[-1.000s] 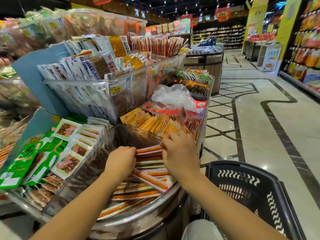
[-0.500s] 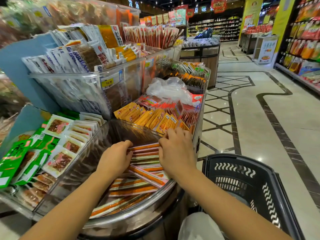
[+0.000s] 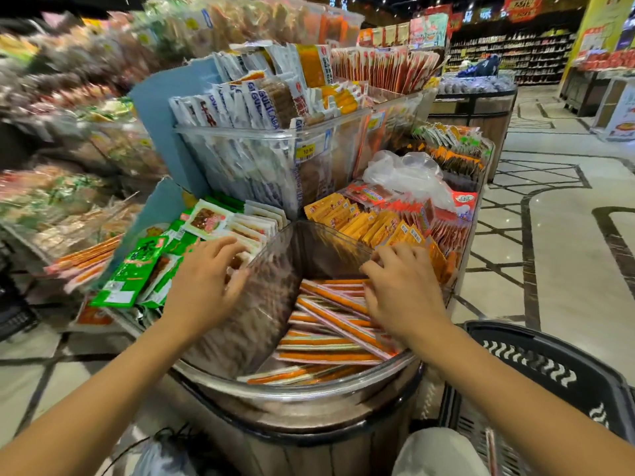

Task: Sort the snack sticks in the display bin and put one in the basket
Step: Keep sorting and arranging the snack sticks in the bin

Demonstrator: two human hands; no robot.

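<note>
Long orange-and-pink snack sticks (image 3: 330, 326) lie stacked in the clear-walled display bin (image 3: 295, 389) in front of me. My right hand (image 3: 402, 290) rests palm down on the right ends of the upper sticks, fingers spread toward the bin's back wall; no stick is lifted. My left hand (image 3: 206, 280) hovers outside the bin over its left clear wall, fingers apart and empty, close to the white packets. The black plastic basket (image 3: 549, 365) stands on the floor at the lower right, with one thin stick-like item visible inside near its bottom.
Green packets (image 3: 134, 269) and white packets (image 3: 240, 228) fill the compartment to the left. Yellow and red packets (image 3: 388, 225) fill the one behind. A higher clear bin (image 3: 275, 139) of white packs rises at the back. Tiled aisle floor (image 3: 567, 235) opens to the right.
My left hand has left the snack sticks and swung up and left over the bin's wall. My right hand stays on the sticks. The view has turned left.
</note>
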